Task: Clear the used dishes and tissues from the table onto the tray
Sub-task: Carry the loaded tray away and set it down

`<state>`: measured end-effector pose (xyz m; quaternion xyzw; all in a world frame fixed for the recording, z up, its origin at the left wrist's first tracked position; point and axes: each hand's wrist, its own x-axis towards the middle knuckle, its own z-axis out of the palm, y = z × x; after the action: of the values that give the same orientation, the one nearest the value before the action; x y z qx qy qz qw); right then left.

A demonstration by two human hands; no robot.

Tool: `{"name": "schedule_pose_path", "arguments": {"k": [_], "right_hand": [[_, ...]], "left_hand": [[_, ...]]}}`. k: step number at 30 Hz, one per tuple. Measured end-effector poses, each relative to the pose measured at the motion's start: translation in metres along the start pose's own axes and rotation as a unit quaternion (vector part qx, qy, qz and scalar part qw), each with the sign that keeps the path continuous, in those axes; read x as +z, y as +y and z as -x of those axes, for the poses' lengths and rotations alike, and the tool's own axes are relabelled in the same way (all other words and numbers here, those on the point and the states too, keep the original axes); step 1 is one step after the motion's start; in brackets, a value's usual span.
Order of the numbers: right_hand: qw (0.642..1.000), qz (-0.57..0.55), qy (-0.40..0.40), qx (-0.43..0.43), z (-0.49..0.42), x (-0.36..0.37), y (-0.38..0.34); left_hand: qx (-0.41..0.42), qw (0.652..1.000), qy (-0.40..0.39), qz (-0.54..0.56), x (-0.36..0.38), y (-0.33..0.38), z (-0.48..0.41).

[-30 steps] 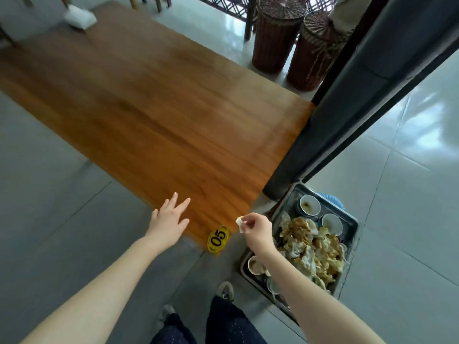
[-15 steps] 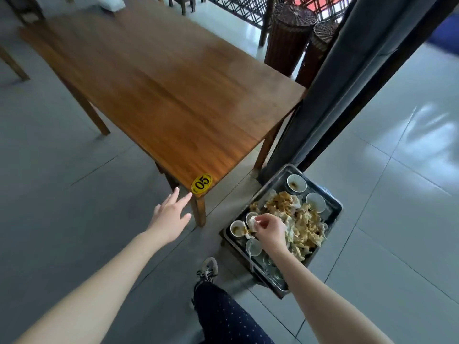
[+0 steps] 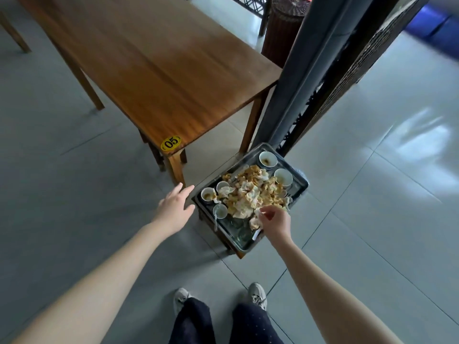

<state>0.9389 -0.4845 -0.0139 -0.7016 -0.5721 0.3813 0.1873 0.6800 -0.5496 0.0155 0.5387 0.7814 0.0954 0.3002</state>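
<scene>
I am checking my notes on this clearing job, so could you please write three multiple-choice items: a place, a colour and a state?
1. Where does the grey metal tray stand?
A) on a low wooden stool beside the brown wooden table
B) on that table's top
C) on a chair seat

2. What colour is the oval sticker numbered 05 on the table's corner?
A) red
B) blue
C) yellow

3. How is the left hand?
A) gripping a white cup
B) open, holding nothing
C) pinching a tissue

Answers: 1 A, the stool's wood shows under the tray, near the table's leg; 2 C, it is yellow with black digits; 3 B, its fingers are straight beside the tray.
</scene>
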Motion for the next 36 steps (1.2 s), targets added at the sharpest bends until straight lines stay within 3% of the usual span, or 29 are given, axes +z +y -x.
{"name": "schedule_pose_path", "arguments": {"k": [10,17,36], "right_hand": [[0.999,-0.015,0.006,-0.031,-0.071,-0.13,0.076],[0.995,0.017,-0.041,-0.085,-0.12,-0.189,0.106],[0.972,0.115,-0.164,-0.123,-0.291,-0.169,0.084]], "left_hand": [[-0.071,0.995,0.061,0.033,0.082,0.111,0.009],[-0.092,0.988,0.092,0.081,0.131,0.18,0.014],[-0.187,0.961,0.141,0.145,0.175,0.211,-0.096]]}}
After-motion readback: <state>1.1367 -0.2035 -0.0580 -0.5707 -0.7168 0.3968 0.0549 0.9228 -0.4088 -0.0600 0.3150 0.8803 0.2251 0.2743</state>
